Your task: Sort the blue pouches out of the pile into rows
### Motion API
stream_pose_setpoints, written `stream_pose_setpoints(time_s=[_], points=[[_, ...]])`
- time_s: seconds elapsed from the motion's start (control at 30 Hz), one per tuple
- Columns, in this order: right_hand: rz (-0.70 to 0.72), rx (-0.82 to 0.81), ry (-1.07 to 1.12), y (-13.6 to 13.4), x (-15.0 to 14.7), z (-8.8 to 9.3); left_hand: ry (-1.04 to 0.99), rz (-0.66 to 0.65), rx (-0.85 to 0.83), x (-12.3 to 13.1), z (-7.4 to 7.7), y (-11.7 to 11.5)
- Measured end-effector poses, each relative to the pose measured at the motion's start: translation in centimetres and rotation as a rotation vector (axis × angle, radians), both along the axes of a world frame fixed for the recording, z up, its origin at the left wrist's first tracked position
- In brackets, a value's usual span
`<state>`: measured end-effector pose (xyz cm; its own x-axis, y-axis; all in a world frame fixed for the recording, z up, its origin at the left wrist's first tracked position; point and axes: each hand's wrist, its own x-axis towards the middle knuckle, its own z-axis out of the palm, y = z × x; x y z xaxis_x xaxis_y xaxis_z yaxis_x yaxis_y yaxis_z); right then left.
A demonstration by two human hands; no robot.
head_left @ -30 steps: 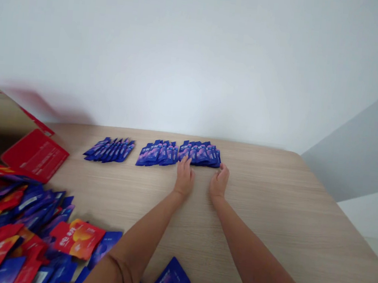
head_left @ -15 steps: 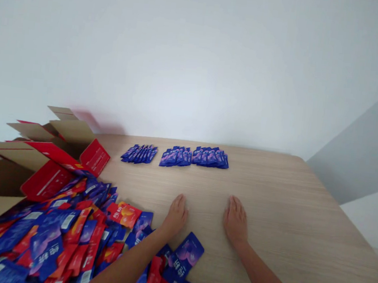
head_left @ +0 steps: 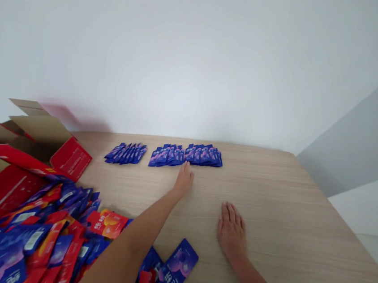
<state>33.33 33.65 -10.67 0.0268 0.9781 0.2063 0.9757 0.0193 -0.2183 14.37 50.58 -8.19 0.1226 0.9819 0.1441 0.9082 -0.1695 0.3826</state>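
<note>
Three rows of blue sachets lie along the far edge of the wooden table (head_left: 285, 214): a left row (head_left: 126, 153), a middle row (head_left: 166, 155) and a right row (head_left: 203, 155). My left hand (head_left: 183, 180) is stretched forward, fingers extended, its tips touching the gap between the middle and right rows. My right hand (head_left: 232, 230) lies flat on the bare wood nearer to me, fingers spread, holding nothing. A loose blue sachet (head_left: 177, 266) lies between my forearms.
A heap of red and blue sachets (head_left: 40, 238) spills across the table's left side. An open cardboard box with red flaps (head_left: 29, 151) stands at the far left. A white wall rises behind the table; the floor shows at the right.
My left hand has reached forward from the near table back to the sachet rows. My right hand stayed flat on the wood, shifting slightly toward me.
</note>
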Motion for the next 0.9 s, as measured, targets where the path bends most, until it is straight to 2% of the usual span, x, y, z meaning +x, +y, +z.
stream_pose_setpoints(time_s=[0.17,0.3,0.53,0.9], points=[[-0.008,-0.023,0.010,-0.1,0.0,0.0,0.021,0.086,-0.018,1.2,0.8,6.1],[-0.013,-0.042,0.011,0.0,0.0,0.2,0.057,0.122,-0.060,2.2,1.1,8.3],[-0.017,-0.086,0.017,0.0,0.0,0.2,0.085,0.173,-0.114,3.8,1.0,8.1],[-0.009,-0.098,0.034,0.1,-0.1,0.5,-0.001,0.162,-0.109,4.3,0.9,6.7]])
